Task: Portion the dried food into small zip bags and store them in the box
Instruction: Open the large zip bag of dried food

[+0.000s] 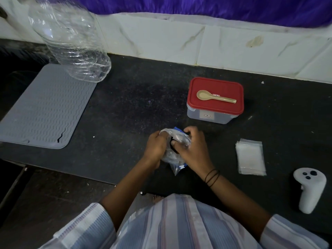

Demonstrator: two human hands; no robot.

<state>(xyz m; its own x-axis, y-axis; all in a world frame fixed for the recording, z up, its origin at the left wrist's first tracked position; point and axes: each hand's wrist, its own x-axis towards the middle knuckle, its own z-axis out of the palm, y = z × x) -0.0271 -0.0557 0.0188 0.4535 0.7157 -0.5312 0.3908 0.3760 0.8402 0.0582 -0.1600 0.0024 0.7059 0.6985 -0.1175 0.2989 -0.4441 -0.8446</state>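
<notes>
L hand [156, 145]: fingers curled round left edge of clear plastic bag [177, 142], grip grasping it.
R hand [193, 147]: fingers + thumb pinch the bag's right side, grip also grasping it; dark bands on wrist.
Bag: crumpled, w/ blue print, held just above desk [143, 97] btw both hands; contents can't tell (too blurred).
Small zip bags [250, 156]: flat stack on desk, right of hands, apart from them.
Box [214, 105]: red lid on, behind hands, near wall.
Spoon [214, 97]: tan, lying on box lid, bowl to the left.
Mat [45, 108]: grey ribbed, far left on desk.
Bottle [71, 42]: big clear plastic, base on mat's back corner.
Controller [308, 187]: white, desk's right edge.
</notes>
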